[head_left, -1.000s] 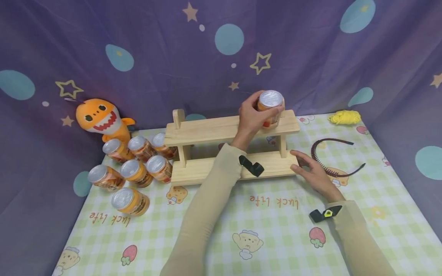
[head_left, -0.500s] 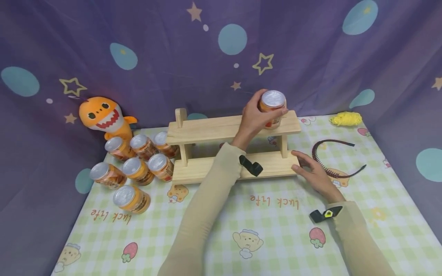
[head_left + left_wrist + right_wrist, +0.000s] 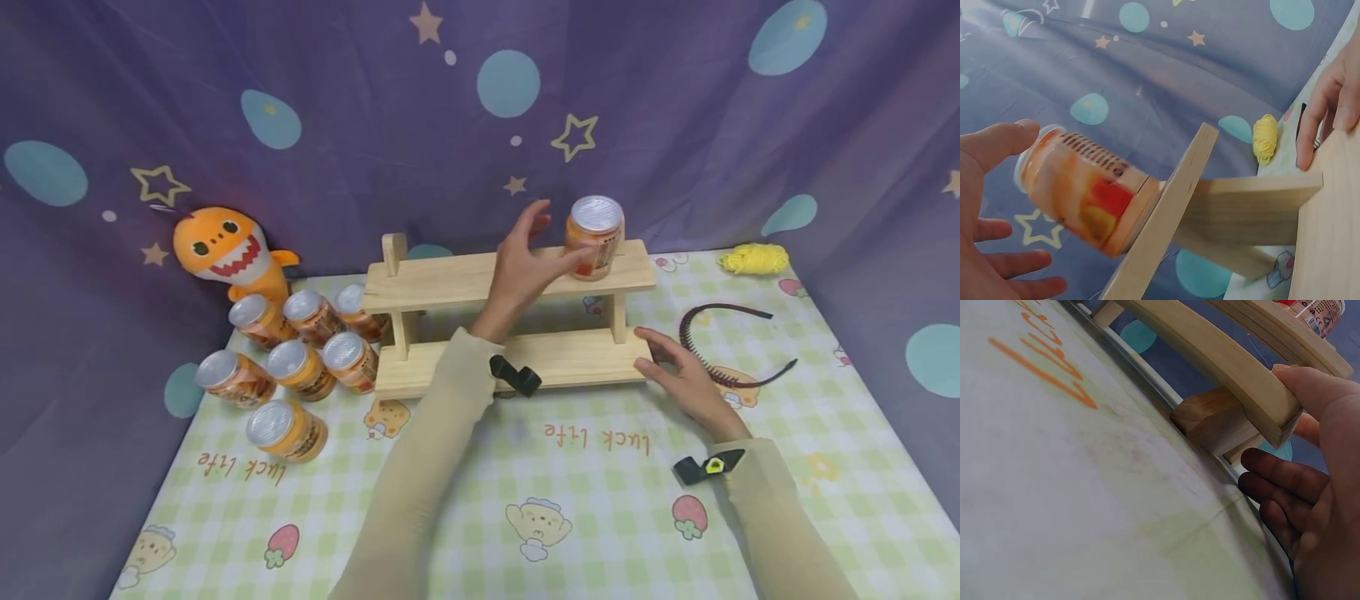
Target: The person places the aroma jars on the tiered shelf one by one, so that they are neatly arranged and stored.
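Note:
A can [image 3: 595, 237] with a silver lid and an orange label stands upright on the right part of the upper board of a two-tier wooden shelf [image 3: 442, 279]. Just left of it is my left hand [image 3: 521, 271], fingers spread apart and the palm free; its thumb overlaps the can's front in the head view. In the left wrist view, the thumb [image 3: 1025, 128] lies close by the can's lid end. My right hand [image 3: 686, 383] holds the right end of the shelf's lower board [image 3: 1254, 381] between thumb and index finger, its other fingers loosely bent below.
Several more cans [image 3: 300, 371] stand grouped left of the shelf, with an orange plush shark [image 3: 232, 250] behind them. A brown toothed headband [image 3: 693, 333] and a yellow yarn bundle [image 3: 753, 258] lie on the right. A purple curtain [image 3: 337, 125] rises behind the checked tablecloth [image 3: 622, 517].
My left hand has let go of the can and drawn back to the left, its fingers opening. The can stays on the upper board. The right hand keeps its place at the shelf's end.

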The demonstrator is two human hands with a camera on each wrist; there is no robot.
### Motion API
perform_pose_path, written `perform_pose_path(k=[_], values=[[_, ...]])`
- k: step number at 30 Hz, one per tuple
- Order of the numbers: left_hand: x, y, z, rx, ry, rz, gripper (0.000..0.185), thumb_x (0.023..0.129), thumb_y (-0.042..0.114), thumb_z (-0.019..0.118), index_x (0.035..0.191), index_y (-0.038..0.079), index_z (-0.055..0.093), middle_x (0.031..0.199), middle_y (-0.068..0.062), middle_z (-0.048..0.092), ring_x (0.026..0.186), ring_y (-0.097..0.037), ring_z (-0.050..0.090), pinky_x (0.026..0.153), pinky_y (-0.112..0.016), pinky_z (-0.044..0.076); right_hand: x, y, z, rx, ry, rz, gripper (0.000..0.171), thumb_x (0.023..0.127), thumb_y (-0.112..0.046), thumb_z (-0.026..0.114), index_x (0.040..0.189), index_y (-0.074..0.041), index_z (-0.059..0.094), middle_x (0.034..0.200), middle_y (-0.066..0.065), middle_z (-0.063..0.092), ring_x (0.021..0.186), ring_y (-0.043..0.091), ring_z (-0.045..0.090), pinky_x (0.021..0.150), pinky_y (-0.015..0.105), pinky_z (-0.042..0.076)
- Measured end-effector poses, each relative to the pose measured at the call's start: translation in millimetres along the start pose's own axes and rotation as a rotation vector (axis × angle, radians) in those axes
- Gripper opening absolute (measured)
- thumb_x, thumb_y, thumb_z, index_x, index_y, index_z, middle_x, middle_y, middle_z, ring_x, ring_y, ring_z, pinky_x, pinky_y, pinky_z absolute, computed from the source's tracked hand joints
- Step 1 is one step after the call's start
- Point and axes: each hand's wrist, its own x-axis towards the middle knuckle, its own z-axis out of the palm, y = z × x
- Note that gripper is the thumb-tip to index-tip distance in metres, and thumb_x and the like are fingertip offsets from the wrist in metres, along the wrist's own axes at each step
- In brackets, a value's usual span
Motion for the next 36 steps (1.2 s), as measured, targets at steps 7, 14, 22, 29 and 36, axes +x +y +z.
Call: perform_pose_path(k=[7,14,22,29,36], values=[[-9.9,-3.8,-20.7,-0.005,0.019,0.087,0.087,0.075,0.025,0.088,0.149,0.015,0.043,0.146,-0.009,0.056,0.137,-0.022,0.052,0.114,-0.033,0.042,0,1,0,-0.006,-0.003,0.006,0.052,0.101,-0.025,0.060,0.150,-0.013,0.045,0.144,0.021,0.054,0.107,-0.012,0.052,0.092,0.009,0.038],[-22.7,-6.1,-35.0,0.012,0.034,0.115,0.088,0.076,0.026,0.088,0.151,0.016,0.042,0.149,-0.007,0.054,0.140,-0.018,0.049,0.117,-0.040,0.039,0,1,-1,0.006,-0.006,0.006,0.052,0.102,-0.025,0.059,0.150,-0.013,0.045,0.148,0.020,0.051,0.109,-0.013,0.052,0.093,0.008,0.038],[-34.9,-15.0,-46.2,0.021,0.060,0.190,0.085,0.076,0.019,0.087,0.149,0.008,0.043,0.145,-0.014,0.057,0.139,-0.025,0.051,0.116,-0.051,0.039,-1,2,-1,0.009,-0.005,0.002,0.052,0.102,-0.024,0.059,0.150,-0.012,0.045,0.148,0.021,0.051,0.109,-0.013,0.052,0.093,0.007,0.038],[-47.3,-17.1,-61.0,0.006,0.096,0.226,0.082,0.077,0.015,0.086,0.148,0.007,0.045,0.144,-0.016,0.057,0.139,-0.027,0.051,0.115,-0.055,0.038,-1,2,0,0.018,-0.003,-0.003,0.052,0.101,-0.023,0.060,0.149,-0.011,0.046,0.147,0.022,0.051,0.109,-0.013,0.052,0.093,0.007,0.038],[-58.0,-20.7,-76.4,0.017,0.121,0.238,0.081,0.078,0.012,0.085,0.148,0.007,0.045,0.144,-0.017,0.057,0.139,-0.028,0.051,0.115,-0.055,0.038,-1,1,-1,0.019,-0.006,0.000,0.052,0.102,-0.024,0.059,0.150,-0.010,0.045,0.149,0.021,0.050,0.110,-0.014,0.051,0.093,0.007,0.038]])
